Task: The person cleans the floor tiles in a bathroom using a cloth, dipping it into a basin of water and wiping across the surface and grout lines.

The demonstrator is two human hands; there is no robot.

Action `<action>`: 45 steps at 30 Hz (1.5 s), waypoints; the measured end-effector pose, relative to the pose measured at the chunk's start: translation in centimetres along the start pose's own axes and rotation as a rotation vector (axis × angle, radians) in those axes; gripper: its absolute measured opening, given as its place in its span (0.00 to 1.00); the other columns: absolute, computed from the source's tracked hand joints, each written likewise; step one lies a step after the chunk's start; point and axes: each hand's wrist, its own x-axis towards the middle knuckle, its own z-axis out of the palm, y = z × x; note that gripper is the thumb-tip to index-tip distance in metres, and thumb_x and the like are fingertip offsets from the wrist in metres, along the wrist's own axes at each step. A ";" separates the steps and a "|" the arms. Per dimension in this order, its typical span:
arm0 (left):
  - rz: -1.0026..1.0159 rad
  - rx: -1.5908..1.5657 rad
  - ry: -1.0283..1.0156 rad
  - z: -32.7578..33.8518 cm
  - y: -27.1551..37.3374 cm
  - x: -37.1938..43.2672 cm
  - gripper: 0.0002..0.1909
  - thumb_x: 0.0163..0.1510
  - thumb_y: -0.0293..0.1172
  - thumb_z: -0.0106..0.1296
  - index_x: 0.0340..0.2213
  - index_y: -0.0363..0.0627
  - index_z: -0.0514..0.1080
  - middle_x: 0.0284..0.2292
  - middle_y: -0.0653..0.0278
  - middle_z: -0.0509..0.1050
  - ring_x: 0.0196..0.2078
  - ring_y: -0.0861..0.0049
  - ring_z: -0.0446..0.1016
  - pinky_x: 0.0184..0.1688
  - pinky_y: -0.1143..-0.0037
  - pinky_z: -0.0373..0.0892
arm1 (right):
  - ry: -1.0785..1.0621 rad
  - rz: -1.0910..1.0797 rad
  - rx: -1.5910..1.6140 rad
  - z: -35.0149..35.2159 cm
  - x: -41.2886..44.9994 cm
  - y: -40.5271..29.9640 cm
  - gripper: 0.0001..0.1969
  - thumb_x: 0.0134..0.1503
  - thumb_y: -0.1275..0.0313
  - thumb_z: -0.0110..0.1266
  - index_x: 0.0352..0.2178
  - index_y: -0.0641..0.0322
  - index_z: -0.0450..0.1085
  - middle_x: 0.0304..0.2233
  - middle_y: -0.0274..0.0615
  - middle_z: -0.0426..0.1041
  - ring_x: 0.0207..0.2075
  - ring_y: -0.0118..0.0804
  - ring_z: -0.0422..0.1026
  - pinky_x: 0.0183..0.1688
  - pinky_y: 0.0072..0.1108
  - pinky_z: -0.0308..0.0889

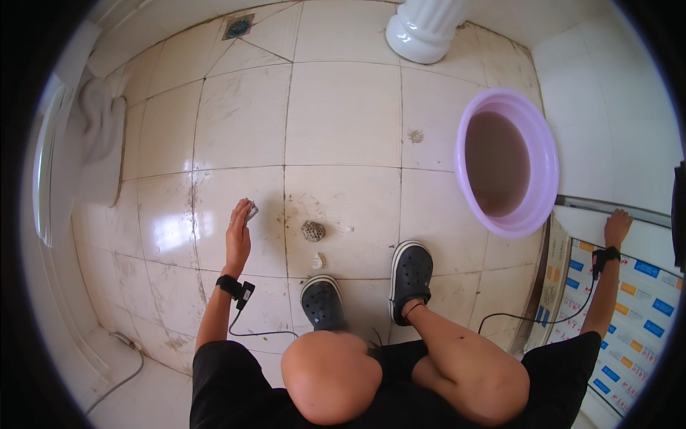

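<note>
My left hand [239,231] reaches over the beige floor tiles [343,112] with a small whitish-grey object [252,212] held at the fingers; it may be a cloth or a scraper, I cannot tell which. To its right lies a grey, honeycombed lump like a wasp nest [313,231], with a small white piece [350,229] beside it and a curved white fragment [318,261] below it. Far to the right, my right hand [618,225] rests on the white ledge by a grey metal strip; its fingers are partly hidden.
A purple plastic basin [546,161] holds murky brown water at the right. Behind stand a white pedestal [420,32] and a floor drain [238,27]. A patterned panel [632,305] lies under my right arm. Two dark clogs [411,276] stand near the lump. Cables run from both wrists.
</note>
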 end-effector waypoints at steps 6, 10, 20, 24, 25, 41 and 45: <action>-0.068 -0.058 0.097 -1.3 -1.1 -2.1 0.28 0.40 0.09 0.29 0.45 0.37 0.63 0.50 0.54 0.62 0.56 0.59 0.56 0.57 0.69 0.54 | -0.040 0.001 -0.023 -7.6 -7.0 -2.7 0.22 0.56 0.55 0.38 0.43 0.59 0.67 0.44 0.42 0.68 0.49 0.42 0.64 0.55 0.44 0.45; -0.052 -0.144 0.127 0.6 -0.5 -0.8 0.28 0.42 0.08 0.29 0.46 0.36 0.62 0.51 0.54 0.62 0.57 0.62 0.56 0.58 0.71 0.51 | 0.081 0.003 0.062 -11.6 -13.2 -2.1 0.21 0.55 0.58 0.39 0.43 0.60 0.67 0.44 0.42 0.68 0.49 0.42 0.63 0.54 0.40 0.48; 0.092 -0.228 0.011 1.3 4.0 4.5 0.29 0.39 0.08 0.29 0.45 0.36 0.63 0.50 0.53 0.62 0.56 0.59 0.56 0.58 0.69 0.53 | 0.499 -0.244 0.447 -17.8 -29.6 -6.0 0.17 0.56 0.66 0.43 0.45 0.61 0.65 0.44 0.41 0.67 0.51 0.39 0.61 0.54 0.29 0.54; 0.194 -0.226 -0.129 3.3 7.1 7.8 0.29 0.39 0.08 0.29 0.45 0.37 0.63 0.50 0.53 0.62 0.56 0.59 0.56 0.58 0.69 0.53 | 0.578 -0.509 -0.522 -18.6 -37.2 -5.5 0.15 0.55 0.69 0.43 0.44 0.60 0.65 0.46 0.39 0.67 0.51 0.35 0.62 0.52 0.28 0.55; 0.198 -0.223 -0.155 3.7 8.0 8.5 0.29 0.39 0.08 0.29 0.45 0.37 0.63 0.50 0.53 0.62 0.56 0.59 0.56 0.58 0.68 0.53 | 0.557 -0.562 -0.556 -19.8 -38.9 -5.5 0.16 0.55 0.70 0.41 0.45 0.59 0.64 0.48 0.38 0.65 0.53 0.33 0.60 0.51 0.24 0.54; 0.495 -0.273 -0.562 16.3 20.0 16.5 0.29 0.41 0.09 0.29 0.46 0.37 0.62 0.50 0.53 0.62 0.56 0.59 0.56 0.58 0.69 0.53 | -0.174 -0.592 0.450 -21.7 -68.3 -2.2 0.19 0.54 0.66 0.38 0.47 0.54 0.62 0.47 0.40 0.64 0.53 0.36 0.58 0.57 0.36 0.38; 0.506 -0.311 -0.623 18.8 21.9 16.5 0.28 0.41 0.09 0.28 0.46 0.37 0.62 0.51 0.52 0.62 0.56 0.59 0.56 0.57 0.69 0.54 | -0.421 -0.355 0.642 -23.3 -72.0 0.4 0.18 0.53 0.68 0.39 0.46 0.56 0.63 0.45 0.41 0.65 0.52 0.38 0.59 0.56 0.36 0.41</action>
